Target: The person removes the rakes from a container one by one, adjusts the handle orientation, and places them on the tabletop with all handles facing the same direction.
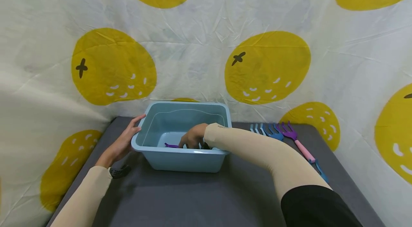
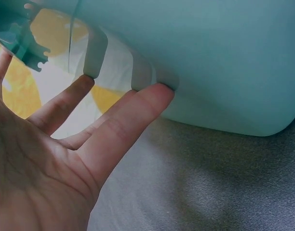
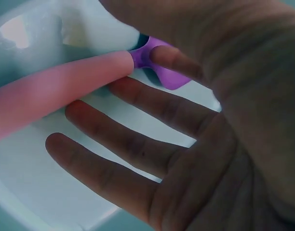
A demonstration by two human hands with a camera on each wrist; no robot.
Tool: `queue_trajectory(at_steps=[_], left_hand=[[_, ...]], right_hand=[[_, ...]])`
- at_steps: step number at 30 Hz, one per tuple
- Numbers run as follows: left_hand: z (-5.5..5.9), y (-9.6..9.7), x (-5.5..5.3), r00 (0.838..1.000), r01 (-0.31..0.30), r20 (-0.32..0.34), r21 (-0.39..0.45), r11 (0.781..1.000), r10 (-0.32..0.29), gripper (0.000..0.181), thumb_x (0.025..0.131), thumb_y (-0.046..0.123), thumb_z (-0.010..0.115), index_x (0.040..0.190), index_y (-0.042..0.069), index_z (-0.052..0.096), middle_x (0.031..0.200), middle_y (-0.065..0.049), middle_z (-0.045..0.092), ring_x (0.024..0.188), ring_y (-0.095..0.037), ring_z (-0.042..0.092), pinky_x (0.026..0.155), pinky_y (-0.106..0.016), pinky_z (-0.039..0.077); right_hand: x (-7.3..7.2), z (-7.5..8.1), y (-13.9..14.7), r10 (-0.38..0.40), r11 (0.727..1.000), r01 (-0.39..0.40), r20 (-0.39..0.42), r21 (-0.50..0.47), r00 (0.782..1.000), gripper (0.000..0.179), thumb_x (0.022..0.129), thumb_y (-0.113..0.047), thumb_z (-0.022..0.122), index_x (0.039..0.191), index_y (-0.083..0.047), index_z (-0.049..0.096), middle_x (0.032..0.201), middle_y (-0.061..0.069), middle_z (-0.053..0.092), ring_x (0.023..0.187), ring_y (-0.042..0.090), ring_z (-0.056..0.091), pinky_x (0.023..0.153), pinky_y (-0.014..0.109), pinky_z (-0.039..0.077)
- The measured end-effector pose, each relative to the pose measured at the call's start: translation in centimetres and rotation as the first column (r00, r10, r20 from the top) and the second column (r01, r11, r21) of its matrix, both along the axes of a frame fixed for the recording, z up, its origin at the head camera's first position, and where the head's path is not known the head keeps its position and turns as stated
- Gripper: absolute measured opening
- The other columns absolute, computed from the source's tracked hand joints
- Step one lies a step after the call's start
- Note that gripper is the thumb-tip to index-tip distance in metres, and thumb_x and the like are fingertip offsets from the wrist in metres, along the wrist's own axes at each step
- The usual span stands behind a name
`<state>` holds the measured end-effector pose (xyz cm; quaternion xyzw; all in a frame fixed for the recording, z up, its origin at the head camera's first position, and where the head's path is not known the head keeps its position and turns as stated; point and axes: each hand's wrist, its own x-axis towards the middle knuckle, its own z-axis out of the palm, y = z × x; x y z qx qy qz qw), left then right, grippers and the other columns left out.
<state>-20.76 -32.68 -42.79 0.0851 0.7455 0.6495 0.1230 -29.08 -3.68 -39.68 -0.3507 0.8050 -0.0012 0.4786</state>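
A light-blue plastic tub (image 1: 186, 161) stands on the grey table. My left hand (image 1: 122, 142) rests against its left side, fingers extended; in the left wrist view the fingertips touch the tub's wall. My right hand (image 1: 194, 136) reaches down inside the tub, over its front rim. In the right wrist view, a garden tool with a pink handle (image 3: 65, 82) and purple head (image 3: 169, 77) lies at the fingertips. Those fingers are nearly straight, and one touches the purple neck. A purple tip (image 1: 171, 145) shows beside the hand in the head view; the thumb is hidden.
At the table's right lie a light-blue fork (image 1: 256, 128), a blue fork (image 1: 273, 133) and a purple fork (image 1: 289, 133) with a pink handle. A blue piece (image 1: 318, 169) lies by that handle's end. A lemon-print cloth (image 1: 193, 62) hangs close behind the table.
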Motion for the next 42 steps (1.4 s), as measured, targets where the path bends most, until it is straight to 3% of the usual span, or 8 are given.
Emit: queue_trajectory(at_steps=[4,11,16,22,27,33,39,42], left_hand=[[0.1,0.2,0.0,1.000,0.000,0.001,0.001,1.000,0.000,0.061,0.110,0.039,0.040,0.163,0.036,0.012,0.166,-0.014,0.002,0.135,-0.054,0.032,0.081,-0.056,0.054],[0.2,0.2,0.1,1.000,-0.008,-0.004,-0.002,1.000,0.008,0.061,0.110,0.038,0.040,0.164,0.034,0.011,0.166,-0.015,0.003,0.134,-0.054,0.032,0.082,-0.056,0.054],[0.0,0.2,0.1,1.000,-0.012,-0.003,-0.010,1.000,0.012,0.062,0.110,0.041,0.040,0.164,0.034,0.011,0.166,-0.014,0.005,0.134,-0.053,0.034,0.083,-0.056,0.054],[-0.3,0.2,0.1,1.000,-0.025,0.010,-0.011,1.000,0.025,0.062,0.109,0.041,0.041,0.164,0.035,0.012,0.165,-0.014,0.007,0.134,-0.052,0.035,0.083,-0.056,0.054],[-0.2,0.1,0.0,0.999,-0.030,0.020,-0.005,1.000,0.030,0.063,0.109,0.042,0.043,0.163,0.034,0.012,0.165,-0.015,0.008,0.134,-0.053,0.036,0.083,-0.056,0.054],[0.1,0.2,0.1,0.999,-0.027,0.030,0.003,1.000,0.027,0.063,0.109,0.042,0.042,0.164,0.034,0.012,0.164,-0.016,0.010,0.133,-0.054,0.038,0.084,-0.055,0.055],[0.1,0.2,0.1,0.999,-0.032,0.027,0.002,0.999,0.032,0.063,0.109,0.042,0.043,0.163,0.034,0.012,0.164,-0.017,0.011,0.132,-0.054,0.037,0.086,-0.056,0.054],[0.1,0.1,0.1,0.999,-0.031,0.023,0.002,1.000,0.031,0.063,0.109,0.042,0.043,0.163,0.034,0.012,0.164,-0.017,0.012,0.133,-0.054,0.037,0.087,-0.057,0.054]], right_hand=[[-0.1,-0.3,0.1,-0.009,1.000,0.009,-0.002,-0.021,1.000,0.051,0.097,-0.009,0.066,0.143,-0.030,0.055,0.126,0.001,0.062,0.107,0.015,0.062,0.083,0.038,0.056],[-0.1,-0.4,0.4,0.005,0.999,-0.008,-0.092,-0.038,0.996,0.021,0.096,-0.012,0.068,0.112,-0.022,0.061,0.105,0.001,0.063,0.089,0.017,0.061,0.075,0.037,0.056],[0.1,-1.0,0.7,0.002,1.000,-0.002,-0.141,0.000,0.990,0.032,0.094,-0.010,0.067,0.119,-0.031,0.067,0.107,-0.007,0.064,0.096,0.014,0.060,0.076,0.036,0.056],[0.4,-1.6,0.8,-0.047,0.999,0.043,-0.135,-0.033,0.990,0.046,0.093,-0.003,0.065,0.128,-0.033,0.065,0.112,-0.009,0.061,0.098,0.016,0.060,0.075,0.037,0.057],[0.3,-1.8,0.9,-0.142,0.989,0.137,-0.104,-0.049,0.984,0.049,0.094,-0.004,0.064,0.133,-0.035,0.064,0.114,-0.007,0.061,0.093,0.021,0.064,0.073,0.040,0.057],[-0.2,-2.0,0.8,-0.028,0.998,0.023,-0.084,-0.063,0.996,0.050,0.093,0.004,0.063,0.132,-0.028,0.064,0.116,-0.006,0.062,0.101,0.014,0.061,0.073,0.038,0.058],[-0.9,-1.4,0.8,0.000,0.992,-0.011,-0.089,-0.125,0.996,0.029,0.092,-0.003,0.070,0.111,-0.025,0.063,0.103,0.002,0.061,0.079,0.017,0.062,0.063,0.037,0.056],[-1.2,-0.5,0.7,-0.023,0.987,0.013,-0.066,-0.158,0.998,0.024,0.092,-0.006,0.072,0.108,-0.022,0.062,0.097,0.007,0.063,0.073,0.018,0.063,0.061,0.038,0.057]])
